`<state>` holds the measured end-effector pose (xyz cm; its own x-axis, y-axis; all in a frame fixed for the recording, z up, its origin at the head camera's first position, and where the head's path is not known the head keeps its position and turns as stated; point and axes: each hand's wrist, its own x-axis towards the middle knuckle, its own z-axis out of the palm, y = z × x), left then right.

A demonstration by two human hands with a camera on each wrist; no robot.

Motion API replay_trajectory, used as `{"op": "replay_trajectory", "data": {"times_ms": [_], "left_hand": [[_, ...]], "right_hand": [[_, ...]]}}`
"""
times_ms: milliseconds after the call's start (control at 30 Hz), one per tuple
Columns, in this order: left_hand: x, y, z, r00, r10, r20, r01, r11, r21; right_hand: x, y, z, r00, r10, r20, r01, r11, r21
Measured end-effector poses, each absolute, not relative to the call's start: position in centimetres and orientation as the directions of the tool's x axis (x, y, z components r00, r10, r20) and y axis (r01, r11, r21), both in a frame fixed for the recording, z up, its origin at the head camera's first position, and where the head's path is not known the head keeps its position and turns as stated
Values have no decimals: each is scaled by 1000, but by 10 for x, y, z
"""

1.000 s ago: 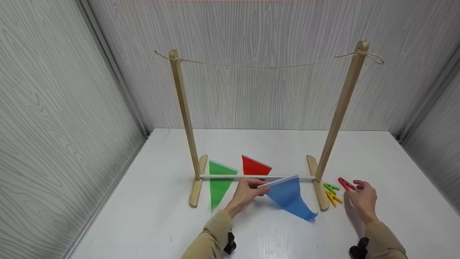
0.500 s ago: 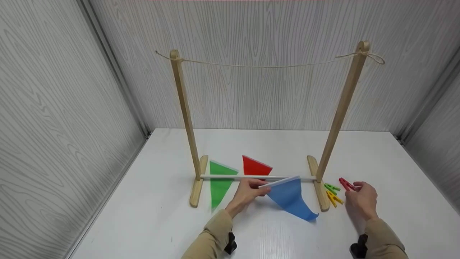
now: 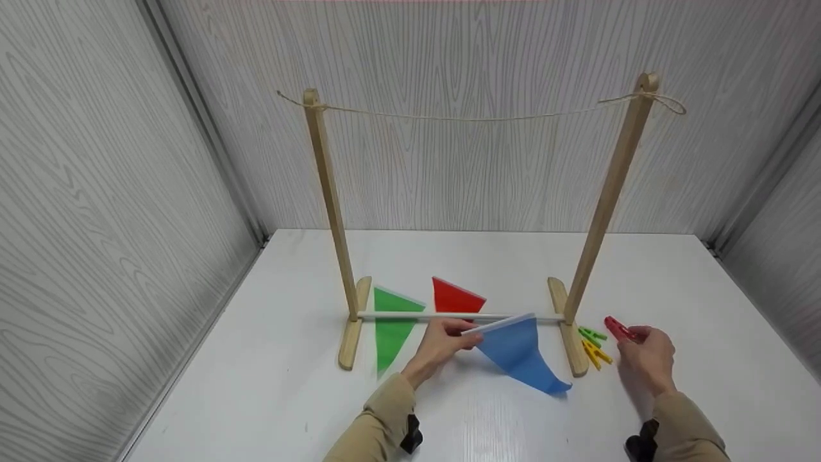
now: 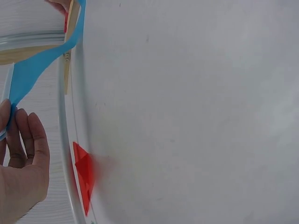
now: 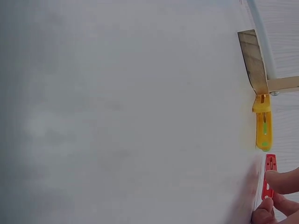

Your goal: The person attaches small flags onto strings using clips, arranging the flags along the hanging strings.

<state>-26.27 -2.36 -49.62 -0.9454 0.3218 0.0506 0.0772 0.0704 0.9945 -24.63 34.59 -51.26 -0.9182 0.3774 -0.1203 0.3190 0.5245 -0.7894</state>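
My left hand (image 3: 436, 350) pinches one end of the white top edge of a blue triangular flag (image 3: 513, 353). The flag slants down to the right and its tip curls; in the left wrist view the blue flag (image 4: 35, 70) stretches away from the fingers. Over on the right, my right hand (image 3: 651, 359) holds a red clothespin (image 3: 617, 327) between thumb and fingers, and the right wrist view shows the thumb across the red clothespin (image 5: 270, 162). Beside it lie a green clothespin (image 3: 591, 336) and a yellow clothespin (image 3: 596, 354).
A wooden stand has a left post (image 3: 332, 212), a right post (image 3: 609, 199) and a white crossbar (image 3: 500, 317) low down. String (image 3: 449, 119) is tied between the post tops. A green flag (image 3: 391, 337) and a red flag (image 3: 455, 298) lie by the crossbar on the white table (image 3: 269, 346).
The fingers of my right hand have closed further on the red clothespin. My left hand and the blue flag have barely moved.
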Motion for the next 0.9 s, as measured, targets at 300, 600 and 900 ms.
{"op": "replay_trajectory", "data": {"times_ms": [300, 600, 900], "left_hand": [[-262, -23, -493, -947, 316, 48, 79, 85, 993], [-261, -22, -489, -950, 309, 47, 80, 94, 992], [-260, -19, -483, -950, 307, 58, 93, 101, 991]], "right_hand": [[-247, 340, -510, -912, 401, -85, 296, 501, -813], [-241, 334, -502, -921, 374, 105, 83, 455, -887], [-237, 327, -485, -920, 349, 179, -77, 287, -955]]}}
